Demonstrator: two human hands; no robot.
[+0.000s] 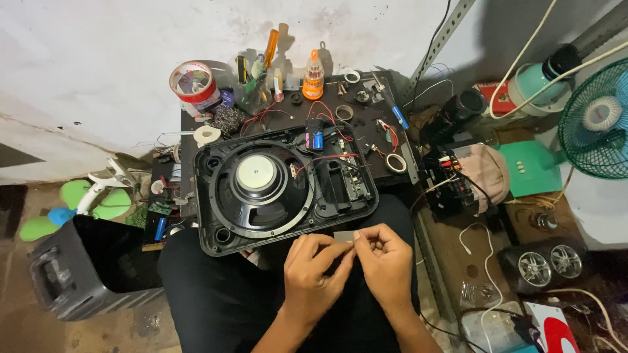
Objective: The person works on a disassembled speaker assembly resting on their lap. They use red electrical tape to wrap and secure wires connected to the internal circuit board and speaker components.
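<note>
Thin flat grey strip (343, 236) between hands

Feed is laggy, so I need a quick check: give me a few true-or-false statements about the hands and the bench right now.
1. Both hands pinch one small grey strip between them. True: left hand and right hand meet on it.
2. The open speaker housing shows its round driver. True.
3. The green fan stands at the left. False: it is at the right edge.
4. The left hand holds the orange screwdriver. False: it stands at the back of the bench.
</note>
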